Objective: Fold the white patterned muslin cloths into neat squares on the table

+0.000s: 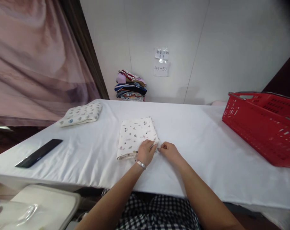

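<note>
A folded white cloth (135,134) with small printed figures lies flat near the middle of the table. My left hand (146,151), with a silver bracelet at the wrist, rests on its near right corner, fingers pinching the fabric edge. Just to the right, my right hand (168,150) pinches the same corner between thumb and fingertips. The two hands are close together, and the bit of fabric between them is partly hidden by the fingers.
Another folded printed cloth (82,114) lies at the table's far left, with a long black flat object (40,153) nearer me. A red plastic basket (260,127) stands at the right. Beyond the white-covered table (195,127) rises a stack of folded fabrics (130,86) by the wall.
</note>
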The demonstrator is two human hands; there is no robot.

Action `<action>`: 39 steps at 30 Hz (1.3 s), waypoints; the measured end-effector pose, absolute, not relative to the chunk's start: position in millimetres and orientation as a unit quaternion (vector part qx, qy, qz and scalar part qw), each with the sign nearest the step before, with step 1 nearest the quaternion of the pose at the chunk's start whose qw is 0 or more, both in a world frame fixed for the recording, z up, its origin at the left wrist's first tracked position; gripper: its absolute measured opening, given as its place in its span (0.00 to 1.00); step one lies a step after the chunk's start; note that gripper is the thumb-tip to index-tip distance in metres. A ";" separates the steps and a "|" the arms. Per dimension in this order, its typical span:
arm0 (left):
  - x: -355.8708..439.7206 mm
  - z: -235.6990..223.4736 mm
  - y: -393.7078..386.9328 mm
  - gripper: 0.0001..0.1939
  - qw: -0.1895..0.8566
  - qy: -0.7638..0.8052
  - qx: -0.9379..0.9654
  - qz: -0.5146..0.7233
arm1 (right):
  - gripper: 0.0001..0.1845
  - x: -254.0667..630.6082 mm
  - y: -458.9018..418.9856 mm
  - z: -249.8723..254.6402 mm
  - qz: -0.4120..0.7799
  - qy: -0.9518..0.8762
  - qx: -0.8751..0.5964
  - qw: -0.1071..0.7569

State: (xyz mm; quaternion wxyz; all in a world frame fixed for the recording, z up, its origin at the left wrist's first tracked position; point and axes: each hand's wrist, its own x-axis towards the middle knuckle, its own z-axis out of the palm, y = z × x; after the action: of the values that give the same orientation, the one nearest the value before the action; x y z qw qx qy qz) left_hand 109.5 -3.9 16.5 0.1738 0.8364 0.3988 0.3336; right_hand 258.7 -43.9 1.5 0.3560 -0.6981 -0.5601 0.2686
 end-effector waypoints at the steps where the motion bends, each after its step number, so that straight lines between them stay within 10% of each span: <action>1: 109.4 15.7 -3.9 0.12 0.174 0.395 0.838 0.333 | 0.10 258.6 -43.5 1.3 0.267 -0.561 -0.699 0.356; 17: 108.5 6.2 -6.1 0.12 0.145 0.380 0.842 0.356 | 0.11 254.6 -46.3 3.3 0.237 -0.579 -0.700 0.344; 39: 107.8 13.5 -13.2 0.13 0.065 0.382 0.875 0.291 | 0.08 253.4 -44.4 6.1 0.503 -0.402 -0.556 0.525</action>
State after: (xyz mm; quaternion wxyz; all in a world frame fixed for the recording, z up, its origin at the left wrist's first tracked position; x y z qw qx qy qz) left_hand 107.8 -13.2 13.5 0.0651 0.8748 0.3817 0.2911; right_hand 253.4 -44.4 6.1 0.5253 -0.5561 -0.4018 0.5033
